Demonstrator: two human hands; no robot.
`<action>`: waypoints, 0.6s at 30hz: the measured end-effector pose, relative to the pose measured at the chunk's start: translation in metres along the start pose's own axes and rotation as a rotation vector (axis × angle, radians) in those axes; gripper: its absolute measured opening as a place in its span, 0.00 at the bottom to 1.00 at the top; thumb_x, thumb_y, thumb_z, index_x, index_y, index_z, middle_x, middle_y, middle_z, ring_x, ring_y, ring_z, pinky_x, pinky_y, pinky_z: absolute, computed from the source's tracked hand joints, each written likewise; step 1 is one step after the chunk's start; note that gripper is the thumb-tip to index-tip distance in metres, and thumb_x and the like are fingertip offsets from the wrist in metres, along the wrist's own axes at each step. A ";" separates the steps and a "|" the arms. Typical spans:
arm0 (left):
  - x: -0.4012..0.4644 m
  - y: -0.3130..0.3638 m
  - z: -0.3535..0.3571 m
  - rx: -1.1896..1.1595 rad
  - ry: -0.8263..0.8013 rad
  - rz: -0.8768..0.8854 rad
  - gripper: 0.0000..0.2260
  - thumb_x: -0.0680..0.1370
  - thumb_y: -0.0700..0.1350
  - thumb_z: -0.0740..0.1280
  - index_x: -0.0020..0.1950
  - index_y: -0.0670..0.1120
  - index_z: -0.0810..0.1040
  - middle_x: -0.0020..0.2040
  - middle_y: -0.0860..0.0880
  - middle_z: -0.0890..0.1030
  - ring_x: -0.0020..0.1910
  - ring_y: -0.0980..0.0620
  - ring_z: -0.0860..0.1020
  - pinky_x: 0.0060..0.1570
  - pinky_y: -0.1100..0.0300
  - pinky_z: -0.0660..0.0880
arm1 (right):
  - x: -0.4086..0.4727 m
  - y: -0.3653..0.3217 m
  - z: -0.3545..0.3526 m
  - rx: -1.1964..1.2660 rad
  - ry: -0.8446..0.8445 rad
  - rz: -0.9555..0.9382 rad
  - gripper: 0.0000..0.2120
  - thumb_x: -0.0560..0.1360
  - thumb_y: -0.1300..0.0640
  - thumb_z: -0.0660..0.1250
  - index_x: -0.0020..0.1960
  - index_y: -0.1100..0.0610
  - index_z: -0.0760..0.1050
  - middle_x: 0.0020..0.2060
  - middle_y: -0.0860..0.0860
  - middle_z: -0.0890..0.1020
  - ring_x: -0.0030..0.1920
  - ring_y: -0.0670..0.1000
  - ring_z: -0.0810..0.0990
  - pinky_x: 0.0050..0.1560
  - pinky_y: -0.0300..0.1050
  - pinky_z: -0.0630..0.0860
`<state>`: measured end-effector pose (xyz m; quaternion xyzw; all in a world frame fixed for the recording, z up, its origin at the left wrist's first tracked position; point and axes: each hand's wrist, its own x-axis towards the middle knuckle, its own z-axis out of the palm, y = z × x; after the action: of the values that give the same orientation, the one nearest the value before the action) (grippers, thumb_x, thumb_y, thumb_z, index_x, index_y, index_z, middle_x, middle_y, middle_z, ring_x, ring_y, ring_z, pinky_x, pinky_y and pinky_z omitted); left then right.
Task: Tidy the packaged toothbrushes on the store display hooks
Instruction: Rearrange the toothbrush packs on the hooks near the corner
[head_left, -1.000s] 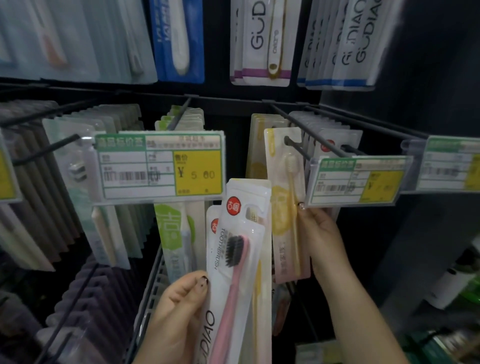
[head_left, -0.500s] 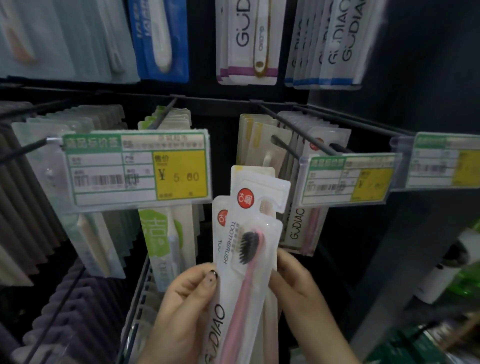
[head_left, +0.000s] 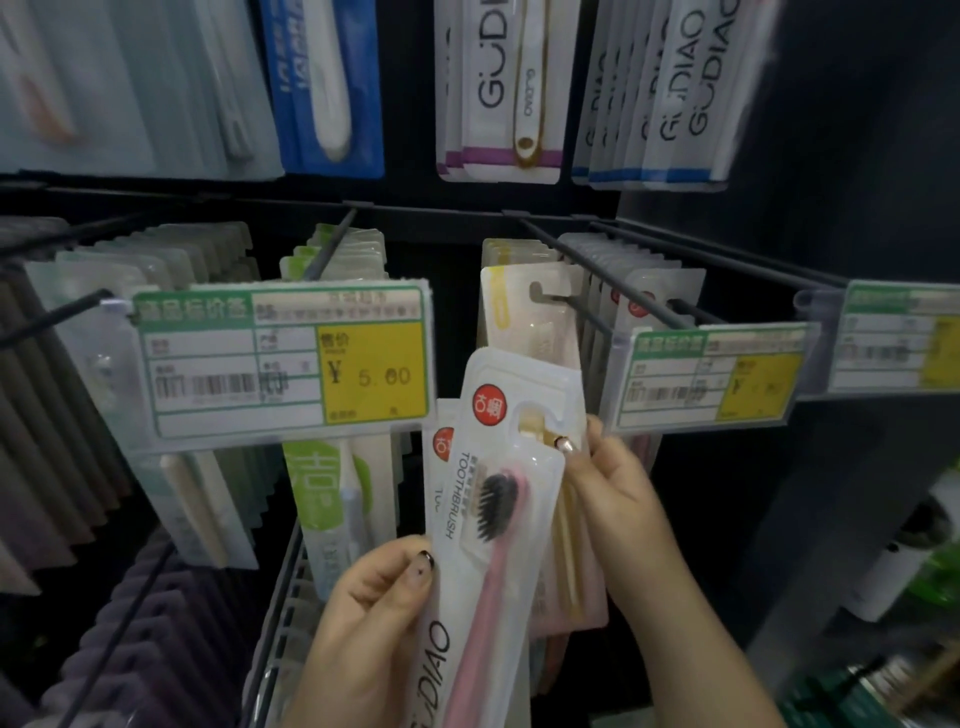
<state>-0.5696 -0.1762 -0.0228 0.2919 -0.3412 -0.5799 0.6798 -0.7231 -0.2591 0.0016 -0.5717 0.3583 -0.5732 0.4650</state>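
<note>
My left hand (head_left: 374, 613) grips a stack of white GUDIAO toothbrush packs; the front pack (head_left: 498, 519) shows a pink brush with black bristles. My right hand (head_left: 618, 499) pinches the upper right edge of that pack, near its hang hole. Just behind it a yellow-and-pink pack (head_left: 540, 322) hangs at the front of a black hook (head_left: 576, 304). More packs fill the hooks to the left and right. Part of the stack is hidden behind the front pack.
Price tags hang on the hook ends: a 5.00 tag (head_left: 283, 358) at left, another tag (head_left: 711, 374) at right. Green packs (head_left: 332, 493) hang below the left tag. Upper-row packs (head_left: 498, 88) hang overhead. A wire rack (head_left: 275, 618) sits below left.
My right hand let go of the hanging yellow-and-pink pack, came to the stack, then rose to pinch the front pack's top edge. The stack has lifted slightly toward the hook.
</note>
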 end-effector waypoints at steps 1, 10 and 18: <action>0.000 0.001 0.000 -0.001 0.005 -0.001 0.28 0.43 0.56 0.83 0.34 0.41 0.84 0.36 0.40 0.84 0.34 0.50 0.83 0.35 0.63 0.78 | 0.003 0.001 -0.001 0.002 0.009 0.000 0.14 0.72 0.53 0.63 0.55 0.55 0.77 0.53 0.55 0.83 0.57 0.56 0.80 0.62 0.59 0.73; 0.007 0.002 -0.003 0.032 0.001 -0.010 0.28 0.45 0.57 0.83 0.34 0.40 0.83 0.34 0.40 0.82 0.32 0.49 0.81 0.32 0.63 0.77 | 0.013 0.019 -0.003 0.119 0.119 -0.020 0.10 0.70 0.54 0.64 0.49 0.55 0.80 0.46 0.54 0.85 0.51 0.56 0.82 0.53 0.52 0.76; 0.008 0.000 -0.006 0.094 -0.023 0.044 0.27 0.51 0.59 0.81 0.36 0.39 0.82 0.35 0.40 0.81 0.32 0.49 0.79 0.32 0.63 0.75 | 0.017 0.031 -0.005 0.055 0.141 -0.028 0.07 0.75 0.52 0.64 0.49 0.54 0.78 0.43 0.50 0.85 0.46 0.47 0.83 0.44 0.39 0.77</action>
<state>-0.5634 -0.1840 -0.0254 0.3094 -0.3822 -0.5514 0.6739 -0.7227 -0.2856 -0.0225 -0.5218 0.3663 -0.6282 0.4460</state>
